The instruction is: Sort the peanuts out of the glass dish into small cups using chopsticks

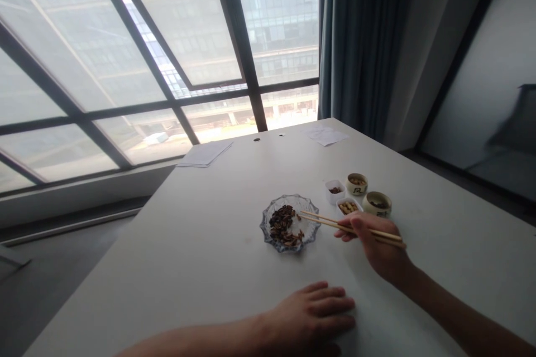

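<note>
A pair of wooden chopsticks (330, 223) is gripped in my right hand (379, 245), their tips over the right part of a scalloped glass dish (312, 228). Dark brown dried pieces (281, 222) lie in the dish, mostly on its left and front; a few lie near the chopstick tips. Whether the tips pinch a piece I cannot tell. My left hand (316, 312) rests flat on the table in front of the dish, holding nothing, fingers stretched to the right. Just behind my right hand stands a small white square cup (349, 206) with yellowish-brown pieces.
Another white cup (335, 192) with dark reddish pieces stands beside two cream round pots (357, 184) bearing dark characters; the nearer pot (377, 204) holds dark bits. Papers (205, 153) lie at the white table's (201, 234) far left, more sheets (325, 135) at the far right. Windows and a curtain (360, 44) stand behind.
</note>
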`<state>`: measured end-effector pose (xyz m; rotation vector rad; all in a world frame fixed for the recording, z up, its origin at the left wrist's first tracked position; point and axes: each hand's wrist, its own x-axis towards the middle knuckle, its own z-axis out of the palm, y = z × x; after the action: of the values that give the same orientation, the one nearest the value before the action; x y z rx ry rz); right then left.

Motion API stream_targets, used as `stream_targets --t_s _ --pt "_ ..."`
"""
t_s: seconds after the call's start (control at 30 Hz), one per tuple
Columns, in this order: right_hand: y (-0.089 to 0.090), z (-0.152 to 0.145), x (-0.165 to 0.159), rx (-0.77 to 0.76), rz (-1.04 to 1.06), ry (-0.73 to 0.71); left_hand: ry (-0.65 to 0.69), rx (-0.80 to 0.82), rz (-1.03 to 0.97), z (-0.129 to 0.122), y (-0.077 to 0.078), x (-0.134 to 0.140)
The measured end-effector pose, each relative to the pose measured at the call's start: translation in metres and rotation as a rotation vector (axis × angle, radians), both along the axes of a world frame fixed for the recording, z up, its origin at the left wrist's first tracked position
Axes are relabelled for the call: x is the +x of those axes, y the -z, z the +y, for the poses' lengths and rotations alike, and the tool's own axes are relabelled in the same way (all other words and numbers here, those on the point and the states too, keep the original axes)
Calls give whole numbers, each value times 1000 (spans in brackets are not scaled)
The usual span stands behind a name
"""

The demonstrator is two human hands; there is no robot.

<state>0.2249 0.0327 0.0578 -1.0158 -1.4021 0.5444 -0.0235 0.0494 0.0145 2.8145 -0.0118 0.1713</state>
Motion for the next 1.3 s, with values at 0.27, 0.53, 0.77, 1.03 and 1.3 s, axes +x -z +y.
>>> stream_targets --t_s 0.27,0.53,0.77,1.03,1.3 --pt "-10 46 -16 25 -297 -214 62 168 -88 8 16 1" --pt "12 50 -23 10 -204 -171 87 361 -146 13 36 4" --pt "4 25 -1 -30 7 141 73 339 -228 11 33 8" --pt "12 24 60 -45 242 592 53 269 -227 8 33 9" --pt "14 29 68 -59 381 532 28 211 -192 5 27 7"
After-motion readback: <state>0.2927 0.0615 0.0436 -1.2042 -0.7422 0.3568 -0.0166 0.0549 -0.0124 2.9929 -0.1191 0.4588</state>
